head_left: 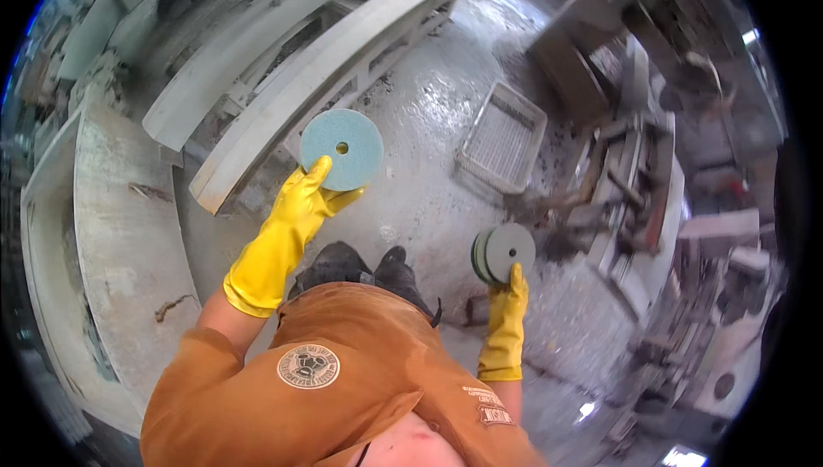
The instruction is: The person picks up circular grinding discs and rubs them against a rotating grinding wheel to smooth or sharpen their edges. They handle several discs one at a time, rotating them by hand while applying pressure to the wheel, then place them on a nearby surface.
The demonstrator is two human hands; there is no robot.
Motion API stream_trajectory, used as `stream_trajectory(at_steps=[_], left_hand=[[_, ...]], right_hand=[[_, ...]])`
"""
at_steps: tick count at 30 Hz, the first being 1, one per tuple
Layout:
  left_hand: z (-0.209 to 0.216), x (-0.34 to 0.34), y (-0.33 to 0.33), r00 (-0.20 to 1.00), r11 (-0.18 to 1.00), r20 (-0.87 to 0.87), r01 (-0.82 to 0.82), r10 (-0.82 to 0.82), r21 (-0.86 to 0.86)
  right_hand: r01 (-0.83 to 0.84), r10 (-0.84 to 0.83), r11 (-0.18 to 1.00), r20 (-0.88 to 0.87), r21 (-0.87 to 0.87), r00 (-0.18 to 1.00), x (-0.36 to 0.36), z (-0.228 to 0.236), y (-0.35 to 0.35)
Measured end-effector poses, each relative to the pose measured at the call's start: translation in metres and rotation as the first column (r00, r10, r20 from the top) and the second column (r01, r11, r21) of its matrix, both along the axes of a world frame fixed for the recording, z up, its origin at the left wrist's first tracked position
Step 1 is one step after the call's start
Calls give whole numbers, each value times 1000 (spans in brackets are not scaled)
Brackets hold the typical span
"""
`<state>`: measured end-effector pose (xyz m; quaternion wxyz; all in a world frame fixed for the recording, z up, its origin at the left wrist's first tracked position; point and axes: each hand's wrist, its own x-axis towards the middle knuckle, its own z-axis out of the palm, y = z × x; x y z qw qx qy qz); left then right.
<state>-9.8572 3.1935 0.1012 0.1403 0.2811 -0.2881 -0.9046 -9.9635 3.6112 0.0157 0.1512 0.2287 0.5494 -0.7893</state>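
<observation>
My left hand (309,197), in a yellow rubber glove, holds up a light-blue round abrasive disc (360,162) with a small hole at its centre. The thumb presses on the disc's lower face edge, and the other fingers are mostly hidden behind it. On the right, my right hand (507,300), gloved the same way, grips a stack of grey and green abrasive discs (514,246) from below. Its thumb lies against the front grey disc; the remaining fingers are out of sight behind the stack. The two hands are well apart, both held over the floor.
A grey slatted plastic crate (525,177) stands on the wet grey floor (420,115). Long curved pale slabs (317,77) rest on a frame at upper left. A large pale panel (129,210) is at my left. Metal equipment (630,192) and piled pieces crowd the right.
</observation>
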Motion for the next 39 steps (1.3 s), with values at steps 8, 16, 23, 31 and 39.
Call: stream_trajectory(at_steps=[8,16,23,31,39], left_hand=[[-18,-132,-87,990,989,-43,-137,135,-62],[-42,-286,-205,982,971,94,-143,163,-193],[-55,-400,-279,956,987,247,-140,157,-85],[-79,-504,-313,842,878,257,-474,475,-69],[-59,-587,-302,649,692,312,-721,694,-41]], right_hand=[[-301,330,941,-231,152,915,-266,55,-195],[-343,368,927,-191,150,910,-416,65,-328],[-303,305,952,-113,39,946,-552,45,-376],[-530,565,810,-96,252,819,-782,34,-519],[-810,856,516,-194,279,479,-958,26,-687]])
